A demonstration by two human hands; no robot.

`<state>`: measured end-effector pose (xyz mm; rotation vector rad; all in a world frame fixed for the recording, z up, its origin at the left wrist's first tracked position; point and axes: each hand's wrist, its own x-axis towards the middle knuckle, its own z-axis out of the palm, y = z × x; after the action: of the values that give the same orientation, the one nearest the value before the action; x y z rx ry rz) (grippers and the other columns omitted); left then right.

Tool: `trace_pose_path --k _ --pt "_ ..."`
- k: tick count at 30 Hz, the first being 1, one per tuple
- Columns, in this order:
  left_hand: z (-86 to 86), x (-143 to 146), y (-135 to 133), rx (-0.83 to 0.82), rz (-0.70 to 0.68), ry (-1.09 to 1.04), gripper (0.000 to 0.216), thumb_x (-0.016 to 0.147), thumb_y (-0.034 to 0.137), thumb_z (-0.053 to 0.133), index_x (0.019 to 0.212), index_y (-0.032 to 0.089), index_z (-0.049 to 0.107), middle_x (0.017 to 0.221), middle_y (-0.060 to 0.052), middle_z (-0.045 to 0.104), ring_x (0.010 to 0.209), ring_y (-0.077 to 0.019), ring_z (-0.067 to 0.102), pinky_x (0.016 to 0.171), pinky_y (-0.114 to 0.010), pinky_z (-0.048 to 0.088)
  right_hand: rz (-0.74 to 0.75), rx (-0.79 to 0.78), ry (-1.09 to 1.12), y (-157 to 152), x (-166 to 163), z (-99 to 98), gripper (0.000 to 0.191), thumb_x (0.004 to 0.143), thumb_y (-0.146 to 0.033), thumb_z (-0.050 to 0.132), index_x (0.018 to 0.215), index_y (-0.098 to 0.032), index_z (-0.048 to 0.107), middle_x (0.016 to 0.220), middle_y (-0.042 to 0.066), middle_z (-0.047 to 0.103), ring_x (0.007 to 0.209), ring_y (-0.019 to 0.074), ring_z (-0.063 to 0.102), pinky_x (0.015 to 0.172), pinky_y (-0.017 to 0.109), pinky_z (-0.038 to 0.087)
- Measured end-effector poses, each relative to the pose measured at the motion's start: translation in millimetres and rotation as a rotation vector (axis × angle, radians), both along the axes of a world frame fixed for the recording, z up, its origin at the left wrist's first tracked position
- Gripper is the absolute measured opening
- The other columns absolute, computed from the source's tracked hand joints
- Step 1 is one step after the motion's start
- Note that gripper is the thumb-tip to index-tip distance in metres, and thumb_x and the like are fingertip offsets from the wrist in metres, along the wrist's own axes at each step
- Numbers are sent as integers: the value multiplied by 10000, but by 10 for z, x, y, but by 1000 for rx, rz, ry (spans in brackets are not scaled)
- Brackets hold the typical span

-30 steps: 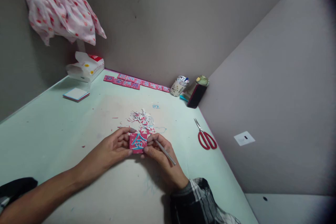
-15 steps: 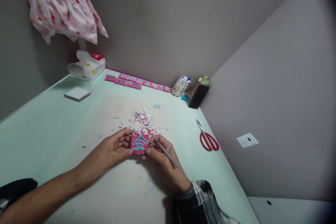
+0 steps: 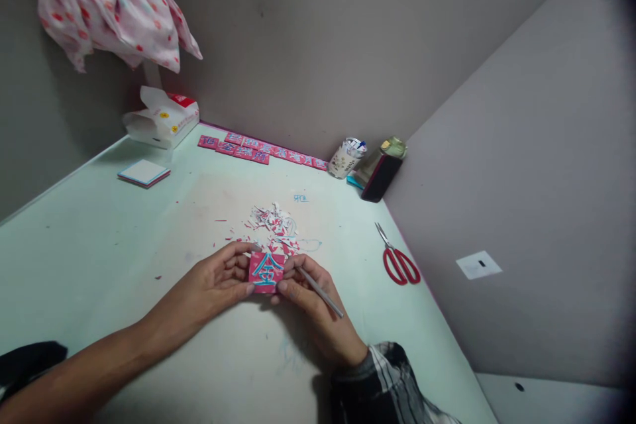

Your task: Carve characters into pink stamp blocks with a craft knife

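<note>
A small pink paper square [image 3: 267,272] with a blue cut-out character lies between both hands on the pale green table [image 3: 99,238]. My left hand [image 3: 218,281] pinches its left edge with thumb and fingers. My right hand [image 3: 311,308] grips the square's right edge and also holds a thin grey craft knife [image 3: 320,293], its handle pointing back to the right. A heap of pink and white paper scraps [image 3: 274,222] lies just beyond the square.
Red-handled scissors [image 3: 400,262] lie to the right near the wall. A row of finished pink squares [image 3: 258,151] lines the back wall, next to a cup [image 3: 348,159] and a dark box [image 3: 380,175]. A notepad [image 3: 144,173] and an open carton [image 3: 161,120] sit back left.
The view has drifted slightly; both hands and the pink square stay almost where they were, held the same way.
</note>
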<state>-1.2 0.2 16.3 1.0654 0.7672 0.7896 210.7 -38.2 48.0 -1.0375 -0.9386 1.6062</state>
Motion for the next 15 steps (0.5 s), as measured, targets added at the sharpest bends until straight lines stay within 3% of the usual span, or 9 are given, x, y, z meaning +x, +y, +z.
trace_pose_path --k 4,8,12,15 --pt "94 13 -16 -17 -4 31 668 838 513 808 1345 244 466 1067 -56 720 1034 -258 728 983 -419 539 7 -3 8 8 9 -13 278 815 -311 891 946 -199 673 836 7 690 744 155 673 764 304 524" --pt "128 24 -13 -71 -4 28 674 841 488 801 1365 255 447 1145 -73 718 1048 -263 741 1021 -450 544 -1 -1 -20 3 13 5 265 851 -339 868 970 -195 680 853 13 684 736 150 667 755 300 531" --pt "120 9 20 -68 -13 71 640 835 463 790 1349 259 468 1164 -88 721 1032 -257 740 994 -446 578 -120 99 -86 9 50 14 258 1011 -447 679 1118 -212 671 885 28 689 737 160 649 762 327 540" --pt "72 -28 42 78 -61 235 466 879 486 702 1259 253 564 1094 -89 738 996 -264 725 895 -422 604 -216 154 -207 9 113 -19 384 1087 -532 494 1184 -232 714 842 28 678 745 170 622 744 328 513"
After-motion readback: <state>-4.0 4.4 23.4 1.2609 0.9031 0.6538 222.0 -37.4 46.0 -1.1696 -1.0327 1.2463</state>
